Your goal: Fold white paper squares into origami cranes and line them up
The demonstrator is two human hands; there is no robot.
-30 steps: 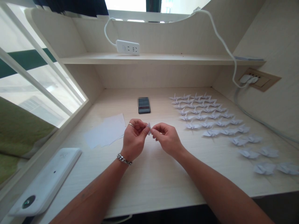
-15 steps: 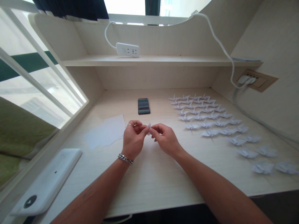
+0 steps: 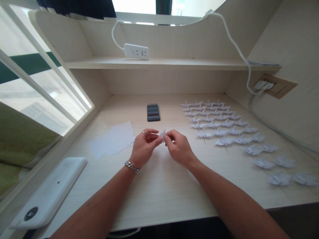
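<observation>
A small piece of folded white paper [image 3: 162, 134] is held above the desk between my two hands. My right hand [image 3: 181, 148] pinches its right side between thumb and fingers. On the other side, the thumb and fingers of my left hand [image 3: 144, 147] close on the paper's left edge. The paper shows a pointed tip upward; its lower folds are partly hidden by my fingers. Left of my left hand lie several loose white paper sheets [image 3: 112, 139], overlapping. Rows of folded white paper cranes [image 3: 219, 123] stand to the right of my right hand.
A dark phone [image 3: 153, 113] lies beyond my hands. At the left edge rests a long white device [image 3: 53, 189]. A white power strip [image 3: 136, 51] leans on the shelf [image 3: 169, 63]. A white cable [image 3: 233, 41] runs down to the wall socket [image 3: 276, 87].
The folded paper has shifted slightly right and shows more of its surface. My left fingers have loosened and spread a little, while my right hand has moved slightly right.
</observation>
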